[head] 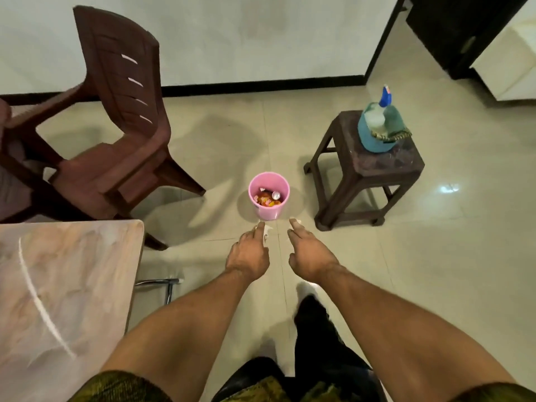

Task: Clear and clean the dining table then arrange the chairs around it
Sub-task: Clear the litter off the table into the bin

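Observation:
A pink bin (269, 211) stands on the floor ahead, with orange wrappers and a crushed can inside. Both my arms reach toward it. My left hand (248, 255) hovers just short of the bin and pinches a small white scrap (265, 235) between its fingers. My right hand (310, 256) is beside it with its fingers stretched forward. A white speck shows at their tips, and I cannot tell whether it is held. The marble-patterned dining table (58, 285) fills the lower left corner. A brown plastic chair (116, 126) stands behind it, turned away from the table.
A dark brown stool (377, 172) to the right of the bin carries a blue tub (372, 139) holding a spray bottle (385, 97) and a cloth. Part of another chair (11, 158) shows at the far left. A dark doorway (452, 33) opens at the top right.

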